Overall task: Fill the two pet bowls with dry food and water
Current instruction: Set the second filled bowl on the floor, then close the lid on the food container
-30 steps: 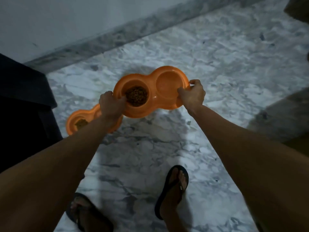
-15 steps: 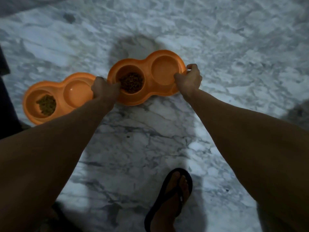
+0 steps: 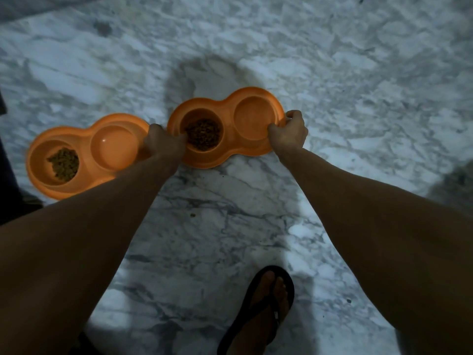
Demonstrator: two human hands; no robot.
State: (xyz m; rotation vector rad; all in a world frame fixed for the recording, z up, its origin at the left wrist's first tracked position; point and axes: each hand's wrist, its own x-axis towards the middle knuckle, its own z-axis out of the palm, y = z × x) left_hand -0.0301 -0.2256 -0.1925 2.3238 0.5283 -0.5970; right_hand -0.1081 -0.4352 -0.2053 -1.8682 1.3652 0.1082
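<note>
left hand [image 3: 163, 144] and right hand [image 3: 290, 133] grip the double bowl [image 3: 256, 117] over marble floor [image 3: 358, 73].

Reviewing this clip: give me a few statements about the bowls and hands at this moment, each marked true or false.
1. The left hand and the right hand both grip the right double bowl. True.
2. Its dry food lies in the well nearer the right hand. False: it lies in the well beside the left hand.
3. The left double bowl also holds some dry food. True.
4. The two double bowls are stacked. False: they are side by side.
</note>
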